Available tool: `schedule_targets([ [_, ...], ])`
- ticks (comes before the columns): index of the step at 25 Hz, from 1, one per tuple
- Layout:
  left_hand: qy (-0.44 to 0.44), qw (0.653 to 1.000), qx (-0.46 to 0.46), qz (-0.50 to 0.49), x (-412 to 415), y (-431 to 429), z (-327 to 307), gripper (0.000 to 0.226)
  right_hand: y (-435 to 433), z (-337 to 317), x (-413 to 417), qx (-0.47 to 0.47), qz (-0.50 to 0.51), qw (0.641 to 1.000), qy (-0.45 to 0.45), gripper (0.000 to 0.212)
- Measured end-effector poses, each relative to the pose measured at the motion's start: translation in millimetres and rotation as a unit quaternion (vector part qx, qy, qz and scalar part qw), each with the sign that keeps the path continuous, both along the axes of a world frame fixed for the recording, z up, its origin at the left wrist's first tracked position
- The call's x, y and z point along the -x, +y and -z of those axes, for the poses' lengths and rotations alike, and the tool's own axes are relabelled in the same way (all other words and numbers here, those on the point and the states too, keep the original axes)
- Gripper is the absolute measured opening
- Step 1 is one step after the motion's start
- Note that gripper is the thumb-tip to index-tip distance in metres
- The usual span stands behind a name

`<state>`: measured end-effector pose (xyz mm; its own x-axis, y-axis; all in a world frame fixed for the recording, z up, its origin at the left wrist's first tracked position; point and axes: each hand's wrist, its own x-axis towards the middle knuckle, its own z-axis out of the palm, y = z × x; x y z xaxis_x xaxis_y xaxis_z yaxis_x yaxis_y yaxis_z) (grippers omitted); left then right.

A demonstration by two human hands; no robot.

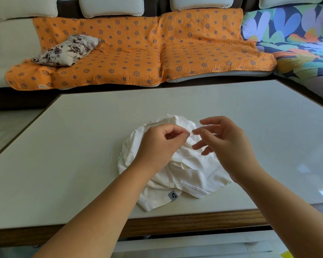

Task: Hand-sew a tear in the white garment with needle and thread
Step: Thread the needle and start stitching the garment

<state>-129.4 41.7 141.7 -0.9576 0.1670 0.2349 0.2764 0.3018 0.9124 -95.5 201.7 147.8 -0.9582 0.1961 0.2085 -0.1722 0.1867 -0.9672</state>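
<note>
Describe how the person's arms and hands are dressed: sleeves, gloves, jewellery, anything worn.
The left forearm and right forearm are bare to the frame's edge, with no sleeves in view. The left hand and right hand show no gloves, rings, watch or bracelet in the head view.

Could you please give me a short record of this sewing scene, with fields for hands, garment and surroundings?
surface: pale table
garment: white garment, crumpled on the table, grey tag at near edge
left: left hand pinches a thread loop above the garment
right: right hand, fingers spread, index tip by the loop; grip unclear
needle: too small to tell
background: orange sofa cover, floral pillow
</note>
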Motion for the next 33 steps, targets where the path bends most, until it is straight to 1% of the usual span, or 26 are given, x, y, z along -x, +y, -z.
schedule_targets([
  [1,-0.016,1.0,-0.013,-0.001,0.5,-0.3,-0.8,0.01,0.4,0.1,-1.2,-0.016,0.016,1.0,0.015,0.013],
  [3,-0.038,0.999,-0.034,-0.002,1.6,-0.8,-1.5,0.009,-0.7,2.0,-4.9,-0.085,0.05,0.993,0.064,0.014],
  [6,-0.055,0.997,-0.056,-0.001,1.7,-0.9,-2.1,0.008,-5.1,7.5,-7.2,-0.192,0.067,0.968,0.149,0.012],
  [8,-0.062,0.996,-0.065,0.002,0.8,-0.8,-2.6,0.008,-5.9,13.4,-4.7,-0.216,0.066,0.963,0.15,0.006],
  [11,-0.065,0.995,-0.071,0.009,-0.3,-0.7,-3.3,0.01,-6.2,18.0,-2.1,-0.207,0.069,0.97,0.109,0.001],
  [12,-0.066,0.995,-0.073,0.01,-0.5,-1.0,-3.3,0.011,-6.8,18.5,-1.8,-0.197,0.07,0.973,0.095,0.002],
  [14,-0.068,0.995,-0.076,0.013,-0.8,-1.6,-3.6,0.012,-8.5,17.7,-0.6,-0.162,0.072,0.982,0.058,0.006],
  [16,-0.07,0.995,-0.074,0.019,-1.5,-1.8,-3.8,0.011,-10.1,15.3,0.4,-0.124,0.068,0.989,0.033,0.005],
  [20,-0.074,0.994,-0.072,0.027,-2.1,-1.7,-4.0,0.012,-12.0,12.2,-1.8,-0.12,0.059,0.99,0.037,0.011],
  [24,-0.077,0.994,-0.068,0.031,-1.9,-1.1,-5.0,0.013,-13.6,11.3,-1.5,-0.108,0.049,0.993,0.03,0.01],
  [27,-0.075,0.995,-0.066,0.031,-2.5,-0.9,-5.3,0.013,-13.0,9.7,-1.3,-0.11,0.044,0.993,0.024,0.013],
  [33,-0.029,0.998,-0.046,0.028,-3.3,-2.4,-5.7,0.007,-11.5,7.5,-2.3,-0.106,0.027,0.994,-0.003,0.011],
])
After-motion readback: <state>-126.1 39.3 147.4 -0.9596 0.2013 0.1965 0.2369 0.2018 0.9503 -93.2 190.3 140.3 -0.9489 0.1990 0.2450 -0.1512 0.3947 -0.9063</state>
